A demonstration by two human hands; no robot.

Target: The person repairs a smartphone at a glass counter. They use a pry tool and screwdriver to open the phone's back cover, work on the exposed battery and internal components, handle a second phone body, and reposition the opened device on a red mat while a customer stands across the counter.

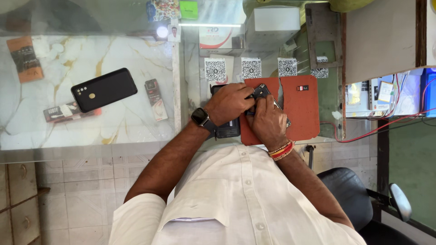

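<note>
A small dark phone part (260, 92) is sitting over the red work mat (302, 113), pinched between both hands. The left hand (229, 103), smartwatch (200, 117) on its wrist, is curling shut around it; the right hand (269, 121) is pressing closed fingers against it. A black smartphone (104, 89) is lying well apart on the marble counter (68, 59).
</note>
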